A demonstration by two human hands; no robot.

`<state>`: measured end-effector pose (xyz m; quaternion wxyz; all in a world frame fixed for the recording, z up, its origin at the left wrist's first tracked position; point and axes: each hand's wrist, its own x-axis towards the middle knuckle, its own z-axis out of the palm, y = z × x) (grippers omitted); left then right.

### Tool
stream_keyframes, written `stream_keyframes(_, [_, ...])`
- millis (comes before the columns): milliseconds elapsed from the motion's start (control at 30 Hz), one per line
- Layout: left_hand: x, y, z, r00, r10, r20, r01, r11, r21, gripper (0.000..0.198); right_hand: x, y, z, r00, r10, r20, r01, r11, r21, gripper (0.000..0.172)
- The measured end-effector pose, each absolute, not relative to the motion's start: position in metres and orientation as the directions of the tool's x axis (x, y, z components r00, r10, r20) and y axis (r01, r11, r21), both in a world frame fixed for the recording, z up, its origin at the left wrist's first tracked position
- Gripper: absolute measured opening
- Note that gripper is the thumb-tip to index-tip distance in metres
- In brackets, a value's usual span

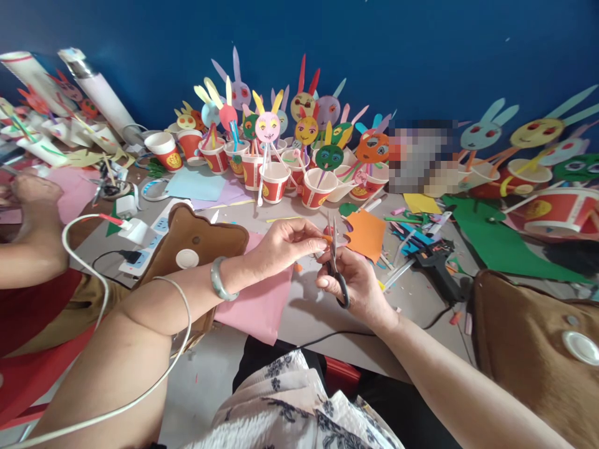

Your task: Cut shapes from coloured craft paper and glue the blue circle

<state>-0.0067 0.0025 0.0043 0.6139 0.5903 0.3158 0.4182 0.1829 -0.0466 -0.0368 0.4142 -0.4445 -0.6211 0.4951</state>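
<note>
My right hand (358, 288) grips black-handled scissors (336, 262), blades pointing up and away. My left hand (285, 240), with a grey bangle on the wrist, pinches a small orange paper scrap (327, 237) right at the blades. A larger orange paper piece (365, 234) lies on the table just behind the scissors. A pink paper sheet (262, 299) lies under my left forearm.
Several red-and-white paper cups with paper rabbit heads (274, 181) crowd the back of the table. A black glue gun (437, 259) lies right. Brown pouches (196, 240) (528, 349) sit on both sides. Another person's arm (28, 249) rests at left near a power strip (150, 240).
</note>
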Motion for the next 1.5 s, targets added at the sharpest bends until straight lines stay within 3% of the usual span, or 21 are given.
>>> stream_keyframes(1500, [-0.008, 0.001, 0.007, 0.453, 0.882, 0.132, -0.192, -0.048, 0.980, 0.008, 0.181, -0.048, -0.027, -0.253, 0.967, 0.021, 0.129, 0.055, -0.990, 0.057])
